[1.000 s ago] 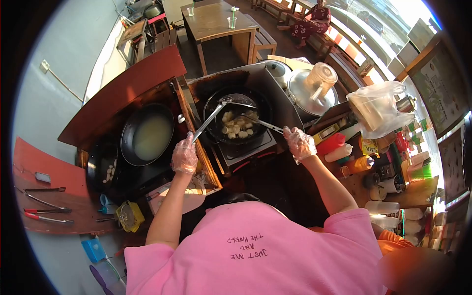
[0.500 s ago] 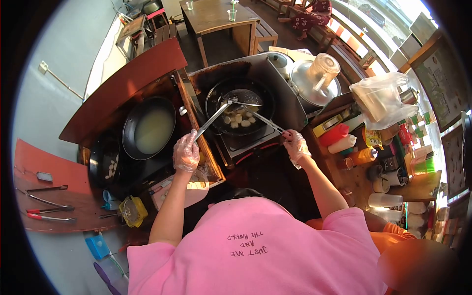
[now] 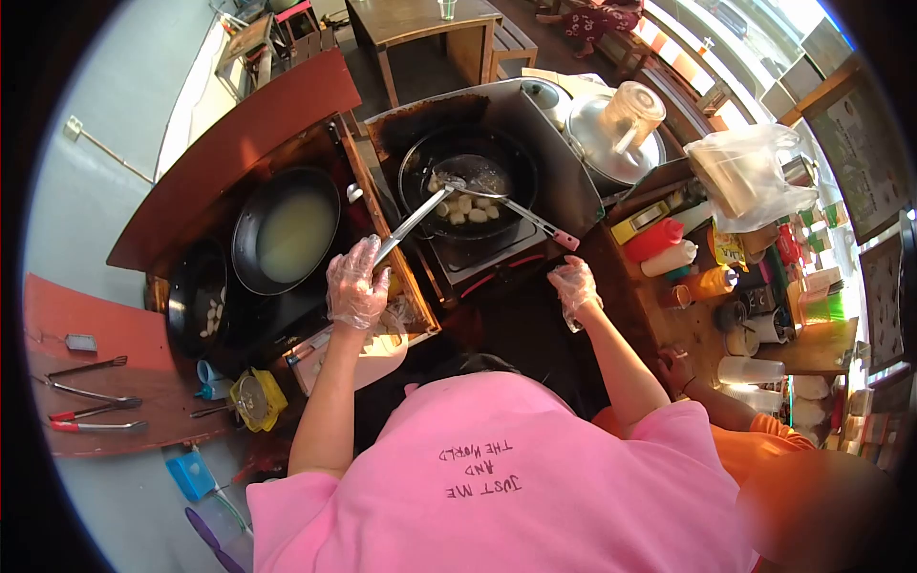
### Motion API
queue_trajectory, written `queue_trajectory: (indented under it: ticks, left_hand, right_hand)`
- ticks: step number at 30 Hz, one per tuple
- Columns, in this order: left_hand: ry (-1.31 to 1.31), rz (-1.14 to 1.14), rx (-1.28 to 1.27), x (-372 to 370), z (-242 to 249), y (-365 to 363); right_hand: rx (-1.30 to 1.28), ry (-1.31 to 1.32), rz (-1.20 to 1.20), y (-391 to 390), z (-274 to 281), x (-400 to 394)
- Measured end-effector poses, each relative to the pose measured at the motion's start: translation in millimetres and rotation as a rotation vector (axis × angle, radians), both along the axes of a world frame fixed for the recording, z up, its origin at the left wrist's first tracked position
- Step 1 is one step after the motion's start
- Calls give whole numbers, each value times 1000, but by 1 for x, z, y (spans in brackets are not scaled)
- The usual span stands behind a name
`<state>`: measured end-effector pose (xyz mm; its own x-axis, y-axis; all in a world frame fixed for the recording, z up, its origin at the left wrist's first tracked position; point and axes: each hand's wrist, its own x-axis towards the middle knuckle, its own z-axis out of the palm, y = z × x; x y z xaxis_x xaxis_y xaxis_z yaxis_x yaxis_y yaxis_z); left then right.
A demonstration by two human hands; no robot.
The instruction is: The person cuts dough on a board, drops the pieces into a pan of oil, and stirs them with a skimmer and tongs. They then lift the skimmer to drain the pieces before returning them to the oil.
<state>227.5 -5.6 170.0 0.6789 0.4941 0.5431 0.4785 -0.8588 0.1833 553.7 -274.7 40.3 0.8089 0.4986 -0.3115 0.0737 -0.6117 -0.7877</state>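
My left hand, in a clear plastic glove, is closed round the end of a long metal utensil whose head reaches into the dark wok. Pale chunks of food lie in oil in that wok. A strainer with a pink-tipped handle rests in the wok, its handle across the near right rim. My right hand, gloved too, is just below the handle's end and apart from it, fingers loosely curled with nothing between them.
To the left stand a pan of cloudy liquid and a smaller dark pan. Sauce bottles and a silver pot are on the right. A co-worker in an orange sleeve is at the lower right; a seated person is at the back.
My right hand has let go of the strainer handle and moved slightly down from it. The metal utensil's head has shifted a little. A co-worker's hand now shows near the right counter.
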Motion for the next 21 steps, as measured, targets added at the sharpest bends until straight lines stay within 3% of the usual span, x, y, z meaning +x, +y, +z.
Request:
queue_trajectory:
  ticks: [2, 5, 7, 9, 11, 13, 14, 15, 17, 19, 21]
  left_hand:
    - [-2, -18, -47, -7, 2, -4]
    - [-39, -41, -43, -24, 24, -9]
    - [-154, -41, 13, -53, 33, -7]
    - [-296, 61, 40, -90, 34, -9]
    - [-309, 229, -159, -138, 3, -12]
    - [-211, 335, -429, -179, -55, -15]
    - [-468, 295, -1032, -205, -132, -8]
    - [-814, 420, -1542, -230, -207, -1]
    - [304, 442, -748, -197, -166, -40]
    - [185, 422, -661, -187, -223, -42]
    - [248, 650, -865, -143, -208, -35]
  right_hand:
    - [-65, 5, 30, -2, -17, -4]
    - [-271, -142, 174, 4, 26, -40]
    - [-357, -127, 285, -2, -7, -40]
    - [-408, 97, 303, -4, -22, -52]
    - [-471, 195, 337, -1, -21, -74]
    - [-530, 290, 349, 1, -21, -95]
    - [-524, 326, 385, 2, -23, -106]
    - [-519, 362, 418, 2, -25, -116]
    - [-515, 301, 468, 7, -24, -139]
    - [-533, 180, 671, 16, -12, -161]
    - [-561, 145, 697, 21, 1, -180]
